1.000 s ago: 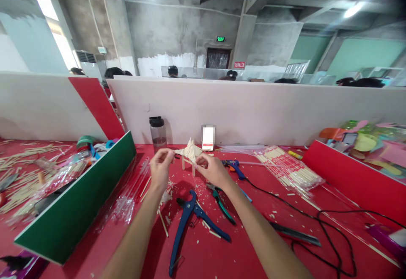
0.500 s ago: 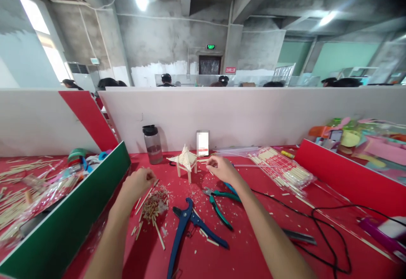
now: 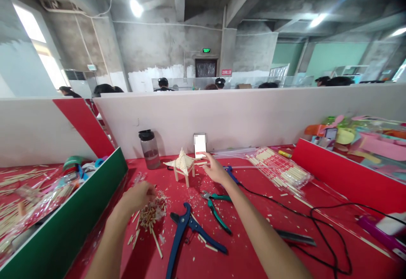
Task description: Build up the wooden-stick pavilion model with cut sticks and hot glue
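Grey walls (image 3: 152,44) rise behind a red tabletop (image 3: 239,266). The left hand (image 3: 138,196) curls over stick offcuts (image 3: 149,217), whether gripping I cannot tell; the right hand (image 3: 218,172) has index finger and thumb parted. Between them stands the stick model (image 3: 182,164), touching neither. The phone (image 3: 199,144) is by the index fingertip, contact unclear.

Left hand (image 3: 138,196) now away from the stick model (image 3: 182,164), near the scrap pile (image 3: 149,216); right hand (image 3: 217,171) likewise, by the phone (image 3: 200,143)

Far wall (image 3: 152,46) rough grey concrete, patchy white low down. Dark door (image 3: 206,68); bright window (image 3: 31,27) left; ceiling lamp (image 3: 136,8) lit.
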`<action>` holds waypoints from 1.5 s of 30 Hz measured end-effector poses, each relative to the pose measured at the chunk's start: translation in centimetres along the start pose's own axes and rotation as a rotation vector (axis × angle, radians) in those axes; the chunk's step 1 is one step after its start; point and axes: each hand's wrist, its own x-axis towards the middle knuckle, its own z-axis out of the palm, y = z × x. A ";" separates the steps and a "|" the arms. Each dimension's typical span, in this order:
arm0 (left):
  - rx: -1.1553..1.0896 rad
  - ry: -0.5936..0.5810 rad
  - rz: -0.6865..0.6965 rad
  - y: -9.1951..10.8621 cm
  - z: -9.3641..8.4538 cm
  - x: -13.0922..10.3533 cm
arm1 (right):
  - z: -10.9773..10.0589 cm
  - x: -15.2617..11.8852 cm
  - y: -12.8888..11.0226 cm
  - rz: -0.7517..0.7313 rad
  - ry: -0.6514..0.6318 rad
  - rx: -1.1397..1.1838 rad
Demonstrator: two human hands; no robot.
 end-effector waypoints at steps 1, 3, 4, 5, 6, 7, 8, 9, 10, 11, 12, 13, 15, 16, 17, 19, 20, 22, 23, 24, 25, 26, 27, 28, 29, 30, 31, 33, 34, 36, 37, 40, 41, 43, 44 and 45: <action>0.006 -0.022 0.004 0.0 0.1 0.0 | 0.3 0.4 0.3 0.004 0.008 0.015; 0.027 -0.069 0.005 0.0 0.2 0.1 | 0.8 1.2 0.8 0.014 0.028 0.034; 0.038 -0.083 0.000 0.0 0.3 0.2 | 1.1 1.6 1.0 0.021 0.038 0.039; 0.049 -0.092 -0.004 0.1 0.3 0.2 | 1.3 1.9 1.1 0.028 0.047 0.045; 0.059 -0.097 -0.008 0.1 0.4 0.3 | 1.5 2.1 1.3 0.033 0.058 0.048; 0.068 -0.101 -0.010 0.1 0.4 0.3 | 1.7 2.3 1.4 0.038 0.069 0.048; 0.075 -0.102 -0.011 0.2 0.4 0.3 | 1.8 2.5 1.5 0.041 0.078 0.047; 0.082 -0.103 -0.012 0.2 0.4 0.2 | 1.8 2.7 1.6 0.043 0.086 0.045; 0.087 -0.102 -0.016 0.3 0.4 0.2 | 1.8 2.8 1.7 0.046 0.092 0.042; 0.093 -0.100 -0.021 0.4 0.3 0.1 | 1.7 2.9 1.9 0.050 0.098 0.038; 0.098 -0.096 -0.027 0.6 0.2 0.0 | 1.7 3.0 2.0 0.057 0.103 0.033; 0.102 -0.092 -0.033 0.7 0.1 0.0 | 1.5 3.1 2.1 0.064 0.106 0.027; 0.109 -0.082 -0.043 0.8 0.0 -0.1 | 1.3 3.2 2.3 0.080 0.107 0.020; 0.111 -0.078 -0.047 0.8 0.0 -0.2 | 1.2 3.2 2.3 0.085 0.104 0.020; 0.114 -0.075 -0.050 0.8 0.0 -0.2 | 1.1 3.2 2.4 0.089 0.099 0.021; 0.117 -0.070 -0.052 0.7 0.0 -0.1 | 0.9 3.1 2.5 0.097 0.093 0.022; 0.119 -0.068 -0.052 0.6 0.0 -0.1 | 0.8 3.0 2.5 0.103 0.090 0.020; 0.123 -0.061 -0.050 0.5 0.0 -0.1 | 0.7 2.5 2.8 0.125 0.083 0.012; 0.125 -0.056 -0.052 0.5 0.0 -0.1 | 0.7 2.2 2.9 0.140 0.075 0.009; 0.127 -0.049 -0.055 0.5 0.0 -0.1 | 0.7 1.9 3.1 0.156 0.061 0.010; 0.128 -0.041 -0.058 0.5 0.0 -0.2 | 0.8 1.7 3.2 0.170 0.045 0.015; 0.128 -0.034 -0.061 0.6 0.0 -0.2 | 0.9 1.5 3.3 0.181 0.029 0.027; 0.128 -0.028 -0.064 0.6 0.0 -0.2 | 1.1 1.3 3.3 0.189 0.016 0.043; 0.129 -0.024 -0.065 0.6 0.0 -0.2 | 1.2 1.2 3.3 0.192 0.008 0.064; 0.130 -0.022 -0.065 0.6 0.0 -0.2 | 1.4 1.2 3.2 0.193 0.005 0.089; 0.132 -0.021 -0.064 0.6 0.0 -0.1 | 1.7 1.3 3.0 0.191 0.007 0.114; 0.134 -0.020 -0.062 0.6 0.1 -0.1 | 1.9 1.4 2.7 0.189 0.012 0.138; 0.139 -0.019 -0.061 0.5 0.1 0.0 | 2.3 1.7 2.2 0.184 0.026 0.182; 0.140 -0.019 -0.060 0.5 0.1 0.0 | 2.5 1.9 2.0 0.181 0.034 0.200; 0.143 -0.019 -0.060 0.5 0.2 0.1 | 2.8 2.2 1.7 0.180 0.054 0.228; 0.144 -0.019 -0.061 0.5 0.2 0.1 | 3.0 2.4 1.7 0.183 0.063 0.236; 0.145 -0.015 -0.062 0.5 0.2 0.1 | 3.2 2.6 1.7 0.205 0.085 0.235; 0.144 -0.014 -0.062 0.6 0.2 0.1 | 3.2 2.6 1.8 0.213 0.087 0.228; 0.142 -0.013 -0.060 0.6 0.2 0.0 | 3.2 2.6 1.9 0.227 0.079 0.204; 0.141 -0.013 -0.059 0.7 0.2 0.0 | 3.2 2.5 2.0 0.232 0.071 0.186; 0.142 -0.013 -0.059 0.7 0.1 0.0 | 3.1 2.3 2.1 0.236 0.060 0.165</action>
